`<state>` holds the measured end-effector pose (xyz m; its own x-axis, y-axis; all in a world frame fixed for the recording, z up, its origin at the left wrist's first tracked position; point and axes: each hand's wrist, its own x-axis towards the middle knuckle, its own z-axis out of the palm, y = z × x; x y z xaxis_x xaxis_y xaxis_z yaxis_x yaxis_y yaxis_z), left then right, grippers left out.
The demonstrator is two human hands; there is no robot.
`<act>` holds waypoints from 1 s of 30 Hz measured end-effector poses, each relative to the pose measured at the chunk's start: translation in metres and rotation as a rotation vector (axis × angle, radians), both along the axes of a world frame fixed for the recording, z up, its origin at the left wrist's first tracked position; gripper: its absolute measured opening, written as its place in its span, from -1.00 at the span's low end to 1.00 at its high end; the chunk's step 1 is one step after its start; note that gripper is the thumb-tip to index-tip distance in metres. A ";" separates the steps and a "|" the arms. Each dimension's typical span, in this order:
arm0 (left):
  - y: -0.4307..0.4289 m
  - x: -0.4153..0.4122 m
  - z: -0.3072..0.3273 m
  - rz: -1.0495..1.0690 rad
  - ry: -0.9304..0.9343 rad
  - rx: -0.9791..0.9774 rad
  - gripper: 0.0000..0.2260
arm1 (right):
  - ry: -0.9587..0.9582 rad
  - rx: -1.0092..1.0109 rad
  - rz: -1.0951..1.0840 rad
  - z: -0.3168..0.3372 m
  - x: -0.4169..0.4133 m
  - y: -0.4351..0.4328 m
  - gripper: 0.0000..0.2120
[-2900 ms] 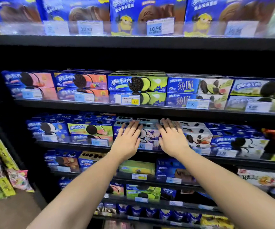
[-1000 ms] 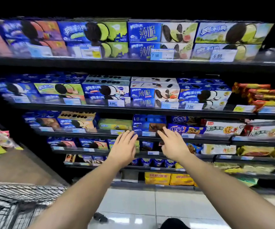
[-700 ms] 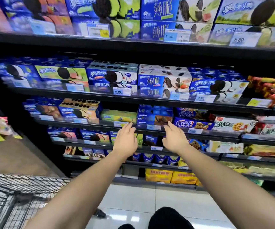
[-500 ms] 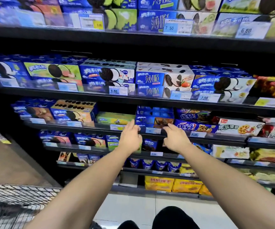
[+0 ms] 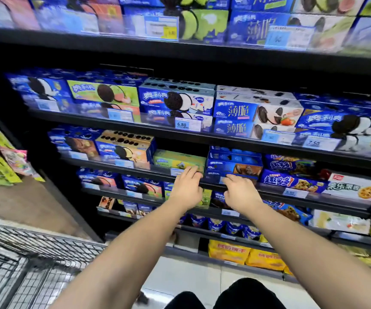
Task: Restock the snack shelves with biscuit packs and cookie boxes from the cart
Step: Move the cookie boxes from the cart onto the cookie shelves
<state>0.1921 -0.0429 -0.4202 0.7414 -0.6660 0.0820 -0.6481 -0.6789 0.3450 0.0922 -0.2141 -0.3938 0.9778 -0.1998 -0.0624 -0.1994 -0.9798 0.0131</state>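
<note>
Change: earlier, both hands lay flat on the stacked cookie boxes [image 5: 176, 101]. We now find them one shelf lower.
Left hand [image 5: 186, 189]: centre of frame. Its fingers [image 5: 192, 172] are straight and released, their tips touching the right end of the green box [image 5: 175, 159].
Right hand [image 5: 240, 192]: just right of the left hand. Its fingers [image 5: 230, 180] are bent at the lower front of the blue box [image 5: 235, 163]. We cannot tell whether they grasp it.
Shelf [image 5: 269, 190]: it holds the green box and the blue box side by side at centre, and a blue biscuit pack [image 5: 291, 181] to the right.
Cart [image 5: 24, 248]: wire basket at lower left. It is blurred and we cannot make out its contents.
Bottom shelf: yellow packs [image 5: 229, 250], lower centre.
</note>
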 end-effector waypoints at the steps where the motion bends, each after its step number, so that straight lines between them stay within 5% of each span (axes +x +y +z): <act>1: 0.016 0.005 0.004 0.034 0.007 0.000 -0.58 | 0.011 0.008 0.035 0.004 0.010 0.016 -0.51; 13: 0.177 0.068 0.025 0.448 0.235 -0.112 -0.44 | 0.141 0.010 0.380 0.021 0.122 0.172 -0.40; 30: 0.150 0.130 -0.021 0.373 0.417 -0.238 -0.34 | 0.255 0.000 0.383 -0.028 0.186 0.166 -0.31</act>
<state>0.3216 0.1075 -0.4409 0.9229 -0.3544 -0.1504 -0.1592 -0.7071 0.6890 0.2781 -0.0484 -0.4223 0.9348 0.1729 -0.3103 0.1868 -0.9823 0.0152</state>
